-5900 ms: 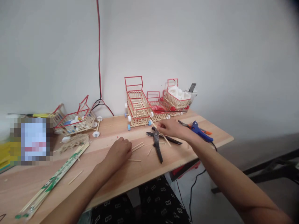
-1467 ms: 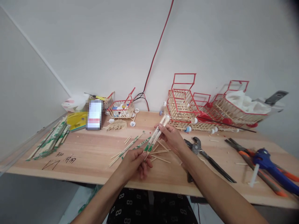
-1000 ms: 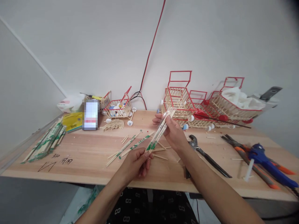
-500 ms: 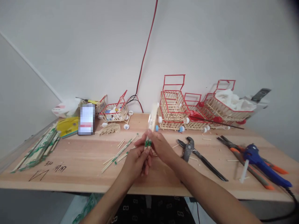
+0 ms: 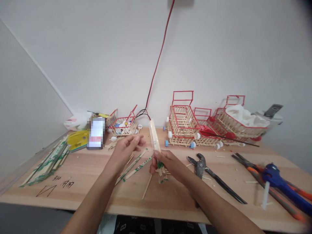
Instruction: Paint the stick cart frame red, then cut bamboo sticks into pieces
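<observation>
My right hand (image 5: 163, 160) is closed round a small bundle of chopsticks (image 5: 155, 136) in clear wrappers with green print, held upright and leaning slightly left. My left hand (image 5: 128, 145) hovers apart from the bundle on its left, its fingers loosely extended and nothing visible in them. Beneath it lie more chopsticks, and one wrapped pair (image 5: 138, 167) shows a green panda print. A single bare stick (image 5: 147, 187) rests on the tabletop below my right hand.
Model shopping carts (image 5: 182, 122) made of sticks with red handles stand along the wall. Pliers (image 5: 201, 165), long orange-handled pliers (image 5: 263, 182) and a blue glue gun (image 5: 274, 175) lie at right. At left are a phone (image 5: 96, 133), a yellow packet (image 5: 77, 140) and wrapped chopsticks (image 5: 50, 159).
My left hand has let go of the chopstick bundle and moved left and up. The bundle stays in my right hand, now tilted left. A bare stick now shows below. The view has tilted up.
</observation>
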Demonstrator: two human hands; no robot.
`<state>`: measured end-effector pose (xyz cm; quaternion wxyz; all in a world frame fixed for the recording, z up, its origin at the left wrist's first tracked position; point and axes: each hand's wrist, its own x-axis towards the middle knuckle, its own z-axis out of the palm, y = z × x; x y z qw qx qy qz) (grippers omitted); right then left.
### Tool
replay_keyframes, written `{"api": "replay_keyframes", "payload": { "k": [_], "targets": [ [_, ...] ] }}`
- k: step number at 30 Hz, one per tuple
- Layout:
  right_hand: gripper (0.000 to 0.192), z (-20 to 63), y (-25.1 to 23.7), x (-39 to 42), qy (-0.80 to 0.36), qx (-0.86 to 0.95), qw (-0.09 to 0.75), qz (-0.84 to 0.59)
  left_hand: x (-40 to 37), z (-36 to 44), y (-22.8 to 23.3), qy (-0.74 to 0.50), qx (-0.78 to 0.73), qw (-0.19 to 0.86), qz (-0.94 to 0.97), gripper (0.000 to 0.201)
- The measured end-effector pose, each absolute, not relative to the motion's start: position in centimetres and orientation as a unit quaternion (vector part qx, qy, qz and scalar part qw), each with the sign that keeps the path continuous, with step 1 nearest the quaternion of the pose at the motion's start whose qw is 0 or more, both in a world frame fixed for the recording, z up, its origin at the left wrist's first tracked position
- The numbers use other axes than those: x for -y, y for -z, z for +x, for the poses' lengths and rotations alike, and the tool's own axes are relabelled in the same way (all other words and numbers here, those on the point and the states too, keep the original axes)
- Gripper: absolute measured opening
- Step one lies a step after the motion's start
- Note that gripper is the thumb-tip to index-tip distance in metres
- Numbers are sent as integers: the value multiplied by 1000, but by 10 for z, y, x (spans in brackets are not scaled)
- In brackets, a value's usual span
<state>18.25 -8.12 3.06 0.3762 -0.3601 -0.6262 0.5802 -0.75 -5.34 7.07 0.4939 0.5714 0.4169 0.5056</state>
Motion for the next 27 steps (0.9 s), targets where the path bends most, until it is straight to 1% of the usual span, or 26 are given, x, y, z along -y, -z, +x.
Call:
{"api": "replay_keyframes", "payload": {
  "k": [2,4,6,8,16,21,27],
  "targets": [
    [53,179,-31,85,-593,647,334,-345,45,-2,-78,-532,-367,552,527,41],
    [52,176,-31,87,-601,660,312,-325,40,7,-81,-529,-323,616,486,40],
    [52,175,-31,88,-607,665,301,-316,38,16,-80,-511,-303,663,457,33],
    [52,175,-30,88,-609,666,293,-317,38,21,-77,-496,-299,686,439,25],
    [46,178,-26,88,-630,647,288,-319,43,14,-72,-470,-322,695,438,25],
    [45,179,-28,88,-631,641,284,-330,40,3,-71,-511,-350,656,432,26],
    [45,181,-26,87,-644,641,258,-329,38,-9,-76,-538,-360,658,385,21]
  ]
}}
